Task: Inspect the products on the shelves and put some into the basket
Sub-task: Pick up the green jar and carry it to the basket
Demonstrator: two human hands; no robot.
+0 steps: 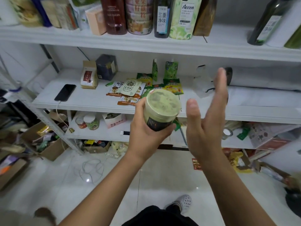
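At the frame's centre the left hand point(147, 128) grips a jar point(160, 110) from below, fingers curled round its dark lower body, its pale green lid tilted toward the camera. Just right of it the right hand point(206, 121) is spread open, fingers straight, holding nothing. Behind, snack packets point(130, 89) lie on the middle shelf point(84, 103), a phone point(65, 92) at left.

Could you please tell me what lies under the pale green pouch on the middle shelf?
The pale green pouch lies on overlapping orange-edged snack packets; their middles are covered.
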